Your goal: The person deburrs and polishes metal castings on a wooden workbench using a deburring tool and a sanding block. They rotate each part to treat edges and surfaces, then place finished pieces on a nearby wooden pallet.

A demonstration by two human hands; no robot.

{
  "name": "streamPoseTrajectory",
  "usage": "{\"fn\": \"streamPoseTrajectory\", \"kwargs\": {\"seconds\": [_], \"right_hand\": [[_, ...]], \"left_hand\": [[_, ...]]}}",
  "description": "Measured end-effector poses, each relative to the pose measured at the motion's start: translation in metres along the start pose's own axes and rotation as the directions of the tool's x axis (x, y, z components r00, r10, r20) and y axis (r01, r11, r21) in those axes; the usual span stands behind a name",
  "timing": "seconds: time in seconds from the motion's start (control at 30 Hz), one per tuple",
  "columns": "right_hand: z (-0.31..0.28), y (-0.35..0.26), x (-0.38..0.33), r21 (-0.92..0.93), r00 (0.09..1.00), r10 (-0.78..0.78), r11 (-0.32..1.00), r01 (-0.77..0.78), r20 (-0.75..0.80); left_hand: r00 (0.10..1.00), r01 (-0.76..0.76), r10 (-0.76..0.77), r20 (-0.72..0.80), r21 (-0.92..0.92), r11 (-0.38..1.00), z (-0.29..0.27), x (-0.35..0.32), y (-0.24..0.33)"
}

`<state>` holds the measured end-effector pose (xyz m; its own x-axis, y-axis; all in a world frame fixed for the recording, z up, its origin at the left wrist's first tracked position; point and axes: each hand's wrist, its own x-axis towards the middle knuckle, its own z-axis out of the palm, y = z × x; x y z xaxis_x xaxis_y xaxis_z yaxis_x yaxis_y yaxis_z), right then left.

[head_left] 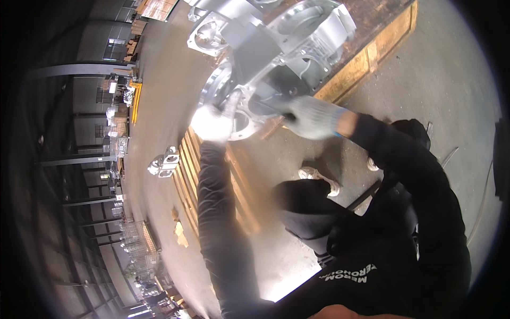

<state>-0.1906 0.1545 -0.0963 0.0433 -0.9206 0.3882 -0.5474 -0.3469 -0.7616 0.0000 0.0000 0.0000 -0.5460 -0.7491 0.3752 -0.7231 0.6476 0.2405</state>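
Two-handed at a silver casting by the near end of a crate, presumably to steady it from both sides. Touching its rim with left hand, just beside its wall with right hand; cannot tell either grip through glare and blur. Set beside more castings, near a pallet.

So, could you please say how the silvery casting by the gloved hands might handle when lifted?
The casting is probably stiff, given its metallic walls. Its smooth sheen may make it slippery, and its wide opening likely keeps it lighter than solid metal.
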Motion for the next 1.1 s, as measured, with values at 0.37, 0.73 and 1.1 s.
{"fn": "streamPoseTrajectory", "kwargs": {"seconds": [0.37,0.73,1.1], "right_hand": [[-0.029,0.010,0.016,0.182,0.953,0.160,0.960,-0.211,0.259],[0.015,0.031,-0.003,0.774,0.951,0.237,0.558,-0.300,0.197],[0.040,-0.010,-0.007,0.906,0.861,0.475,0.259,-0.335,0.182]], "left_hand": [[0.986,0.114,-0.099,0.136,-0.105,0.988,-0.011,0.003,0.021],[0.936,0.301,-0.211,0.280,-0.332,0.894,-0.007,0.013,-0.002],[0.962,0.249,-0.185,0.202,-0.365,0.897,0.000,0.010,-0.011]]}}
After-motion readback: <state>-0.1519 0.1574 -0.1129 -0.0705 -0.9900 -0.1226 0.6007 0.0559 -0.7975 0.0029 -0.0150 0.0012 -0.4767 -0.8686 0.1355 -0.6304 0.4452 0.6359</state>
